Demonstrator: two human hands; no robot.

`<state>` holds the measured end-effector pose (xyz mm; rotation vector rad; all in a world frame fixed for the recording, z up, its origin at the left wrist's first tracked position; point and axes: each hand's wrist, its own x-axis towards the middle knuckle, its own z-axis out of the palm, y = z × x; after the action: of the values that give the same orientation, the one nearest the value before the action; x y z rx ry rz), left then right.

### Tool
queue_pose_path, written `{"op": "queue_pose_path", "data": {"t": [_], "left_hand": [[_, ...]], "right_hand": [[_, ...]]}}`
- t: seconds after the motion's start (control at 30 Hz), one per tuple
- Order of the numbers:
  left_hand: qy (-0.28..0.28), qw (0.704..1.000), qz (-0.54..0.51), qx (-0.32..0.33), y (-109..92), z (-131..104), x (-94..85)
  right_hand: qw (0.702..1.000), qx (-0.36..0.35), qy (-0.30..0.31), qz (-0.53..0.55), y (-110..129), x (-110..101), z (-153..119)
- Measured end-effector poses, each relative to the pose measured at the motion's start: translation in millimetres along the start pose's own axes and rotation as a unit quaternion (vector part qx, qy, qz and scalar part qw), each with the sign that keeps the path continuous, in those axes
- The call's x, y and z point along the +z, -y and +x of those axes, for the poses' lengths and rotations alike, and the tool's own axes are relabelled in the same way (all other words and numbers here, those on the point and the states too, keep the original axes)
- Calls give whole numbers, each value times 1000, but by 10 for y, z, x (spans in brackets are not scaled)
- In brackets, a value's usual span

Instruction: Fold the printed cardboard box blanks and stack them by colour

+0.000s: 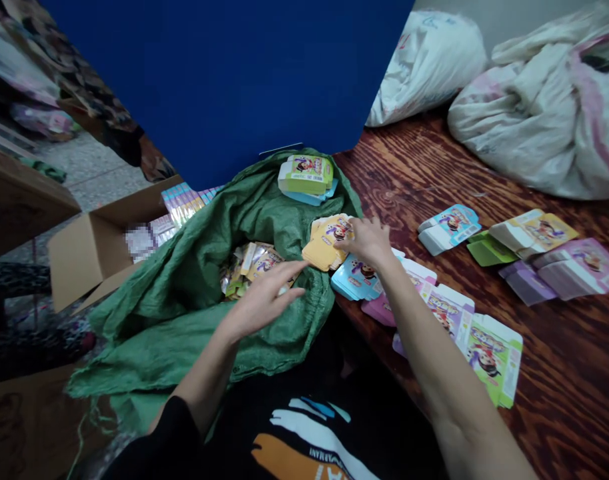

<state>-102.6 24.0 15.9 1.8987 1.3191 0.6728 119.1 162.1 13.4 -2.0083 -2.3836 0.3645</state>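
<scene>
A slightly fanned stack of yellow flattened cartons (pixel 322 250) lies at the table edge beside the green sack. My right hand (pixel 369 241) is at the stack's right side, with thumb and forefinger closed on its edge. My left hand (pixel 267 297) is over the sack's mouth, fingers stretched out and holding nothing. Its fingertips reach the stack's lower left corner; whether they touch it I cannot tell. Below lies the open green woven sack (pixel 184 320), with many small shiny packets (pixel 258 259) inside. Light blue flattened cartons (pixel 357 279) lie just under my right hand.
Pink, purple and green flat cartons (pixel 489 357) run along the wooden table (pixel 559 393). Folded boxes (pixel 549 230) stand farther right. Green cartons (pixel 309 172) rest on the sack's far rim. A cardboard box (pixel 97 250) is left, a blue panel (pixel 244 73) ahead, white sacks (pixel 539 113) behind.
</scene>
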Motion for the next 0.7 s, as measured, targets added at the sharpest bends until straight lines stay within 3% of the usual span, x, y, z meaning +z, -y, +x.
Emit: {"op": "queue_pose_path", "data": {"t": [0.1,0.17,0.23,0.33,0.4,0.43,0.5,0.6,0.7], "left_hand": [[33,999,-31,22,-70,38,127],[15,998,-56,23,-84,72,158],[-47,994,-95,29,-95,104,161],[-185,969,-161,34,-149,136,142],[-207,954,-213,30,-211,148,129],[-176,952,-248,27,-244,154,128],[-55,940,-336,22,-305,171,150],[148,882,-448,10,-365,199,250],[244,841,-481,-34,-391,193,381]], "right_hand": [[998,3,-63,-10,-5,63,14],[990,-6,-140,23,-62,52,23],[972,-33,-209,102,-142,-27,-2],[934,-84,-265,226,-216,-269,-216],[920,-127,-270,254,-181,-456,-489],[921,-158,-256,249,-136,-535,-644],[916,-227,-228,240,-16,-632,-941],[913,-282,-177,238,130,-622,-1253],[911,-282,-141,266,131,-515,-1421]]}}
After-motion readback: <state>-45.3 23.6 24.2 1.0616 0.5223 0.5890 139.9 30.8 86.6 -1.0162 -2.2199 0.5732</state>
